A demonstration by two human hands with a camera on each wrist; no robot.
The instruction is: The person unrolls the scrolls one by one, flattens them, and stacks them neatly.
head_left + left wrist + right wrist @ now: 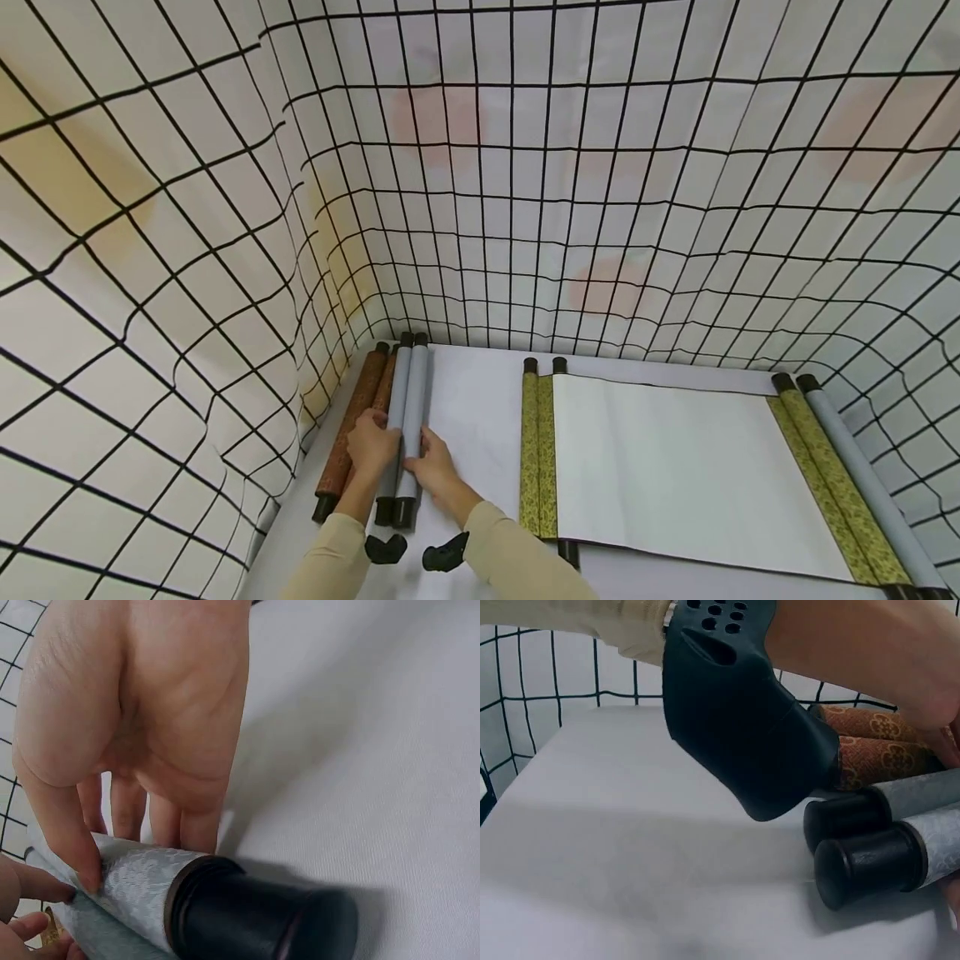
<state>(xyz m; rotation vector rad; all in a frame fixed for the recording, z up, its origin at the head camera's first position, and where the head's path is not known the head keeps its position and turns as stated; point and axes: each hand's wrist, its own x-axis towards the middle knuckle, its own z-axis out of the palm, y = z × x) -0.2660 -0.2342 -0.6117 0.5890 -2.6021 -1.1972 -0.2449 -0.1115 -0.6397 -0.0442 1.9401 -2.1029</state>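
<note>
A scroll with two grey-blue patterned rollers [415, 387] lies lengthwise at the left of the table, its black end knobs [866, 866] side by side. My left hand [372, 442] grips the left roller from its outer side. From the other side my right hand [437, 467] holds the right roller, thumb toward the seam between the two. In the left wrist view, the left thumb and fingers curl round the grey patterned roll [142, 877] close to its black knob [255, 915], while fingers of the other hand meet it at the lower left.
Beside the left hand lies a rust-brown scroll [360, 417] with gold patterning. To the right, an opened scroll shows a blank white sheet [675, 475] between yellow-green patterned borders [530, 458]. A grey roller [870, 475] borders its far right. Black wire mesh [510, 200] encloses the white table [472, 400].
</note>
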